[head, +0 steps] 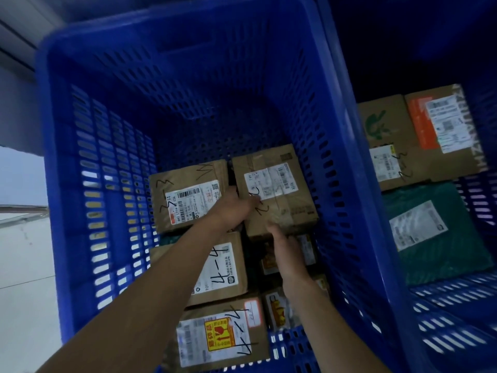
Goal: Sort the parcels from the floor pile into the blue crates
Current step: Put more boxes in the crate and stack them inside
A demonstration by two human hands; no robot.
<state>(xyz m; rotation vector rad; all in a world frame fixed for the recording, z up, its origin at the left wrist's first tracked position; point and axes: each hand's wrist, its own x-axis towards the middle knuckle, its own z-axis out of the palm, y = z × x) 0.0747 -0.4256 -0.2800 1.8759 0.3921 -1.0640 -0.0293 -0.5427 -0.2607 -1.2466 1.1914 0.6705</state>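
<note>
A deep blue crate (113, 162) fills the view, with several cardboard parcels lying on its floor. Both my arms reach down into it. My left hand (234, 208) grips the left edge of a taped brown parcel (285, 189) with a white label, at the crate's far right. My right hand (282, 251) touches that parcel's near edge with straight fingers. Left of it lies a parcel marked with scribbles (183, 192). Nearer lie a box marked "4-4" (226, 265) and one with a yellow fragile sticker (223, 335).
A second blue crate (457, 305) stands on the right, holding two brown boxes (387, 135) and a green mailer bag (430, 232). Pale floor (24, 265) shows at the left, outside the crate wall.
</note>
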